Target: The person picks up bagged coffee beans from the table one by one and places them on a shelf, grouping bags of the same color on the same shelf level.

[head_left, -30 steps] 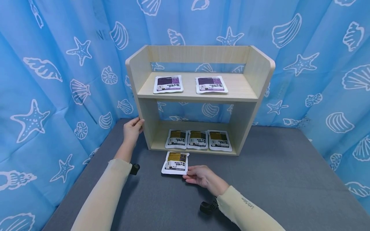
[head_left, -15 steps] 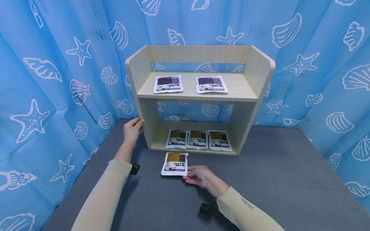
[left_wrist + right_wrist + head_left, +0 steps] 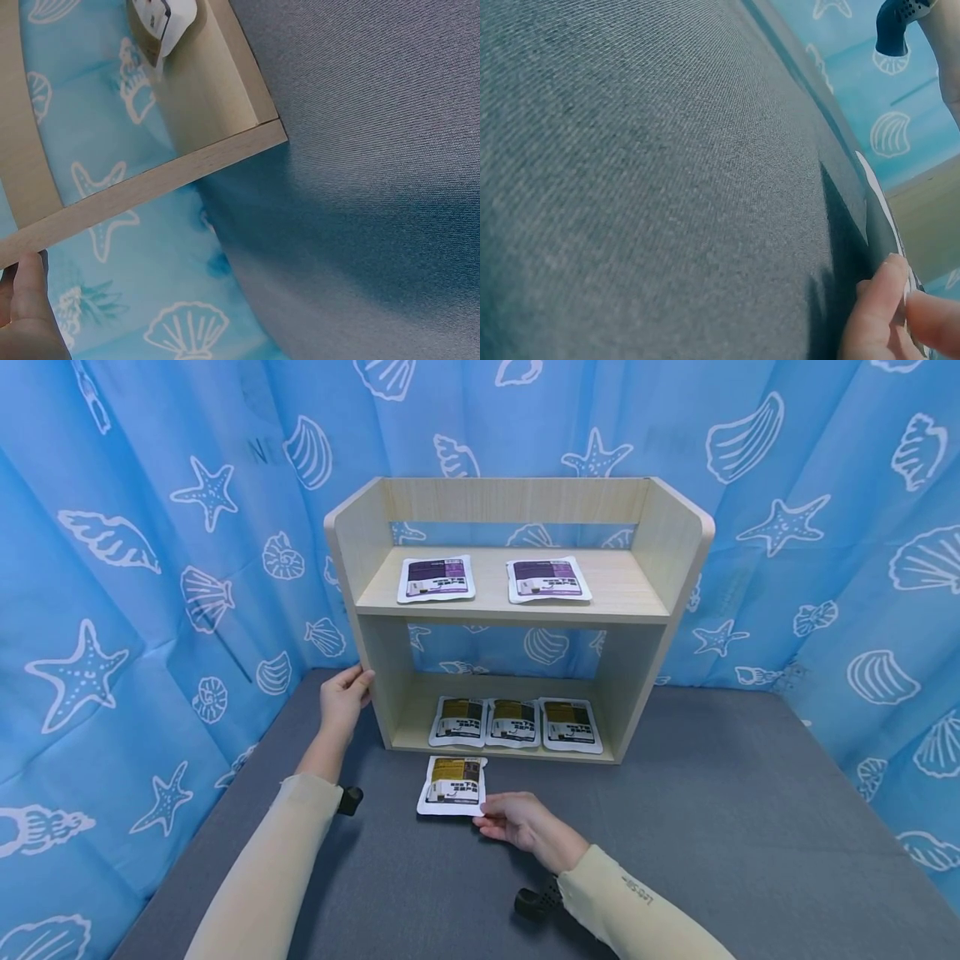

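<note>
In the head view, my right hand [image 3: 517,821] pinches the lower right corner of a white pouch [image 3: 453,786] with a gold and black label, in front of the shelf. The right wrist view shows thumb and fingers on either side of the pouch [image 3: 885,217], seen edge-on over its shadow. My left hand [image 3: 345,697] touches the outer left side of the two-tier wooden shelf [image 3: 517,617] with its fingertips. In the left wrist view the fingers [image 3: 30,289] reach up against the side board [image 3: 150,182].
Three gold-label pouches [image 3: 513,722] lie side by side on the lower tier. On the upper tier lie two purple-label pouches [image 3: 437,579]. A dark grey cloth [image 3: 712,827] covers the table, and a blue seashell curtain [image 3: 780,610] hangs behind the shelf.
The pouch in my right hand has moved slightly toward me and to the left. The left hand has stayed at the shelf's side.
</note>
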A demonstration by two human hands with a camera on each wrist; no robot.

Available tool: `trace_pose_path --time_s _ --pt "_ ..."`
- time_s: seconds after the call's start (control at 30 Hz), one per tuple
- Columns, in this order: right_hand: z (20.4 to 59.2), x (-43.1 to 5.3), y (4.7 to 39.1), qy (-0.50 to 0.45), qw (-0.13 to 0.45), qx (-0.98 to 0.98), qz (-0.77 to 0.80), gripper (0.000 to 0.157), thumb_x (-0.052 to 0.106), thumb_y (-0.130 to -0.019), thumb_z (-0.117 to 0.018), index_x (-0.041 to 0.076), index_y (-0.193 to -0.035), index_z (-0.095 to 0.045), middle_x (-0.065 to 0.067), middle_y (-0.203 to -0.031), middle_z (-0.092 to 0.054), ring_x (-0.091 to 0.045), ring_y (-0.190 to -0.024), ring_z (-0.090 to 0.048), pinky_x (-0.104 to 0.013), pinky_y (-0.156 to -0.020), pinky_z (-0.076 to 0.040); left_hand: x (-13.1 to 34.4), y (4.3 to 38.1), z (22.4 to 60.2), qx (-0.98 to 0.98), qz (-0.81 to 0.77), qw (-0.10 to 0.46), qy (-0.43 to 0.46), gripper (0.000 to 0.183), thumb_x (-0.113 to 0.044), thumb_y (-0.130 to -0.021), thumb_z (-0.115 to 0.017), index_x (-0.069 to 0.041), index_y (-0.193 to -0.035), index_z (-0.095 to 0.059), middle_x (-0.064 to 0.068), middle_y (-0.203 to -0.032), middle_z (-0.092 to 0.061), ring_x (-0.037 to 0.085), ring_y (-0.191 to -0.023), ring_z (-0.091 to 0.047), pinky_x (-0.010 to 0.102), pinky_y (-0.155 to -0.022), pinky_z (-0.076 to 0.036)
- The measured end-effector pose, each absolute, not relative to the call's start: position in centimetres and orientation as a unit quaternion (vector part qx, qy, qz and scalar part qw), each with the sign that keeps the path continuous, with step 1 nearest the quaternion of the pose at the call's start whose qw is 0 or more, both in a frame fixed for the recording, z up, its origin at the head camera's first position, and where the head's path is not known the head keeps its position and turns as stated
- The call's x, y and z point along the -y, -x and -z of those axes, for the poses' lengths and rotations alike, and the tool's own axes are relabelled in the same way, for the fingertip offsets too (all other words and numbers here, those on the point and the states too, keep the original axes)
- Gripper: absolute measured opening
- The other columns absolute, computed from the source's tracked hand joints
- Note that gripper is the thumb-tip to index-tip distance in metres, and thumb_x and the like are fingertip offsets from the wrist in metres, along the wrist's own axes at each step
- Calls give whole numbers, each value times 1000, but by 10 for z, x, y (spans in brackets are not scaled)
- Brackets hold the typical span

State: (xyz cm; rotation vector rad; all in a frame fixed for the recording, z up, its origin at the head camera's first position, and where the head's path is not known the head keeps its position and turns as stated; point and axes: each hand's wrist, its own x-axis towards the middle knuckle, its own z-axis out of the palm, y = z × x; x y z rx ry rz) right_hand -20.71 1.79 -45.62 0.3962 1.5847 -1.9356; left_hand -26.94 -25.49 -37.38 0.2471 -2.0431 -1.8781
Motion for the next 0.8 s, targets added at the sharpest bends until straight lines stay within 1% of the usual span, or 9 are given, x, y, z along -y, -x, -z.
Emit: trace_pose_path --time_s 0.1,0.3,0.5,0.63,0.8 --pt "455 -17 207 -149 299 -599 727 31 -6 -94 -55 -11 -124 -52 -11 -75 -63 -12 -62 -63 -21 -58 -56 255 270 374 721 664 176 -87 41 -19 -100 -54 1 -137 -53 20 -136 -54 29 -124 -52 40 -102 -43" --pt "451 -18 203 -151 301 -608 719 34 -7 -94 -54 -11 -127 -51 -14 -84 -64 -14 -64 -64 -23 -61 -57 256 269 374 718 669 173 -87 42 -18 -101 -54 1 -137 -52 20 -137 -53 28 -125 -52 40 -102 -43" --pt "445 -19 200 -143 299 -609 720 30 -8 -95 -52 -10 -125 -53 -16 -88 -64 -14 -65 -64 -23 -61 -57 256 269 374 718 667 180 -89 40 -18 -100 -55 2 -135 -54 21 -135 -55 29 -123 -53 40 -101 -44" --pt "439 -19 201 -139 299 -610 720 31 -7 -95 -52 -9 -126 -53 -16 -90 -65 -14 -65 -64 -23 -61 -57 255 269 373 717 667 182 -88 40 -17 -100 -55 2 -136 -54 22 -135 -54 29 -123 -53 41 -100 -44" --pt "432 -17 204 -136 290 -611 724 32 -8 -94 -53 -8 -127 -54 -19 -97 -65 -15 -66 -64 -24 -62 -57 254 268 373 716 669 181 -88 40 -17 -100 -55 3 -135 -54 22 -135 -55 30 -123 -53 41 -100 -44"
